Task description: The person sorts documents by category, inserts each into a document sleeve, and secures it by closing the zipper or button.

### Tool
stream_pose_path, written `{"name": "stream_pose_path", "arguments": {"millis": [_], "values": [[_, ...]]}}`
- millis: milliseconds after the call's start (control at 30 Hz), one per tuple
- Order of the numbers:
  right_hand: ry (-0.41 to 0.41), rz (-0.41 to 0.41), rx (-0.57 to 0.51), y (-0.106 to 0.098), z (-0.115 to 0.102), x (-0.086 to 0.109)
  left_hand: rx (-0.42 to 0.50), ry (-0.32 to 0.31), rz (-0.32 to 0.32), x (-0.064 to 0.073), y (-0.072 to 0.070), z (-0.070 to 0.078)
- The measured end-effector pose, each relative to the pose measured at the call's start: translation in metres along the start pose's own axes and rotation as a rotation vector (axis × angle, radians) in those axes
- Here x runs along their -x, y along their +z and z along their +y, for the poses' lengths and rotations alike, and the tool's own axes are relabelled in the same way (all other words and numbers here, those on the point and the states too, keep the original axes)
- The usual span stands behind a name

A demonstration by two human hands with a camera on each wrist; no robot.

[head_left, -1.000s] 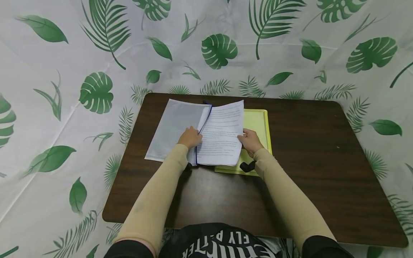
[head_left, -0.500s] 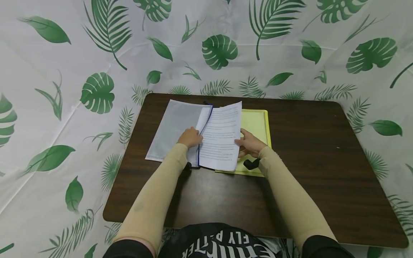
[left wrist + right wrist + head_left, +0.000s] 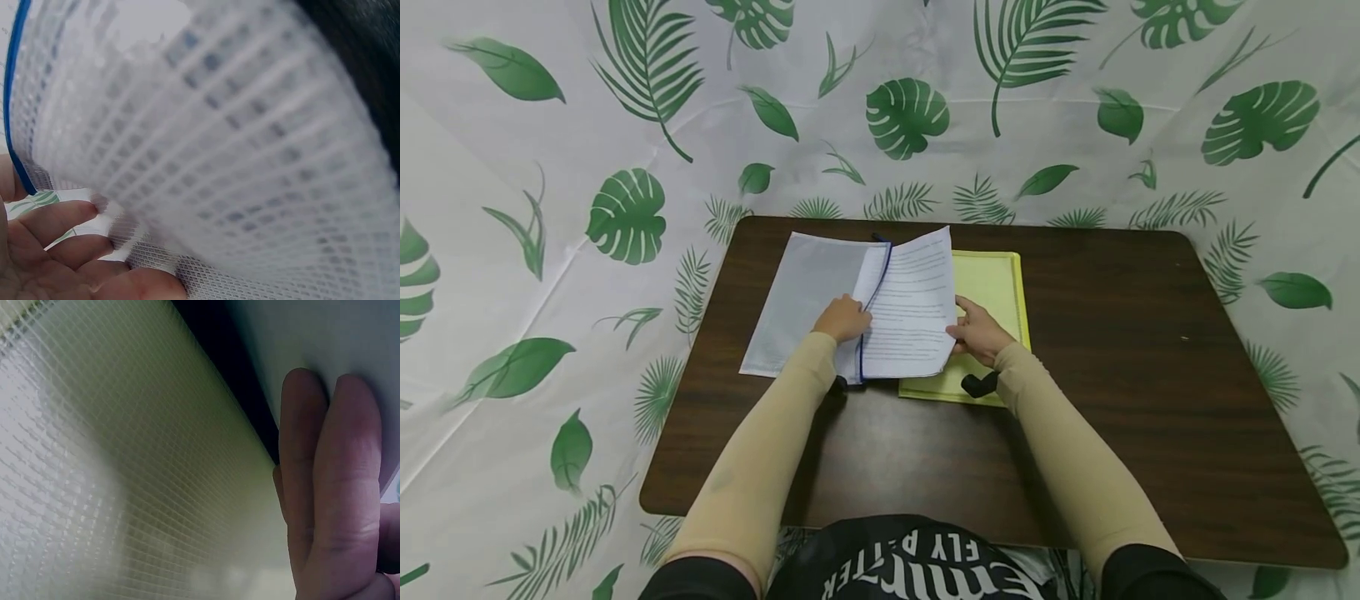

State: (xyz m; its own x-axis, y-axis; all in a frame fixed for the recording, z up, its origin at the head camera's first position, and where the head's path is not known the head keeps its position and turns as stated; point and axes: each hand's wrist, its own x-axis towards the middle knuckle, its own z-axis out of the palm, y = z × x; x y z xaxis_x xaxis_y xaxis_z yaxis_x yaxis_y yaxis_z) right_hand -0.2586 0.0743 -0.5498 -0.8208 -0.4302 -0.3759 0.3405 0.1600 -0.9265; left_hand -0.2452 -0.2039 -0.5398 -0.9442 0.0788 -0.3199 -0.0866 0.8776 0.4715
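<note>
A white mesh zip pouch (image 3: 816,271) with a blue-edged opening lies on the table. At that opening, my left hand (image 3: 842,319) grips the pouch's edge; in the left wrist view, the lifted mesh (image 3: 206,144) bulges over the fingers (image 3: 69,250). A stack of printed paper sheets (image 3: 913,308) stands with its left side at the blue edge; how far it reaches inside is hard to see. My right hand (image 3: 981,333) pinches the stack's right edge, fingers (image 3: 347,469) beneath in the right wrist view. Under the sheets lies a yellow mesh pouch (image 3: 988,287).
The dark wooden table (image 3: 1120,400) extends to the right and in front of the pouches. A white cloth with green leaves (image 3: 910,117) hangs behind it. Black wrist-camera mounts sit under both wrists.
The paper stack has shifted left toward the white pouch, its lower edge dipping and then rising. My right hand has gone slightly left with it. The left hand stays nearly in place.
</note>
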Motion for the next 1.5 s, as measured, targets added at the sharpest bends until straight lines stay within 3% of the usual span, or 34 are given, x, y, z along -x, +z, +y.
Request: {"name": "stream_pose_path", "arguments": {"millis": [133, 433, 700, 1000, 1167, 1500], "values": [[0.002, 0.005, 0.003, 0.003, -0.002, -0.003, 0.0, -0.003, -0.001, 0.0, 0.0, 0.001], [0.025, -0.009, 0.019, 0.008, -0.004, -0.005, 0.095, -0.021, -0.018, 0.0, -0.001, -0.001], [0.036, 0.013, -0.035, 0.005, -0.005, 0.0, 0.073, -0.067, -0.023, -0.001, -0.002, 0.0], [0.02, 0.061, -0.06, 0.007, -0.003, -0.001, 0.047, -0.055, -0.036, -0.005, -0.001, 0.0], [0.001, 0.057, -0.076, 0.009, -0.002, -0.003, 0.071, -0.079, -0.041, -0.008, 0.001, 0.002], [-0.008, 0.052, -0.099, 0.018, -0.002, -0.005, 0.067, -0.069, -0.039, -0.004, 0.001, 0.005]]}}
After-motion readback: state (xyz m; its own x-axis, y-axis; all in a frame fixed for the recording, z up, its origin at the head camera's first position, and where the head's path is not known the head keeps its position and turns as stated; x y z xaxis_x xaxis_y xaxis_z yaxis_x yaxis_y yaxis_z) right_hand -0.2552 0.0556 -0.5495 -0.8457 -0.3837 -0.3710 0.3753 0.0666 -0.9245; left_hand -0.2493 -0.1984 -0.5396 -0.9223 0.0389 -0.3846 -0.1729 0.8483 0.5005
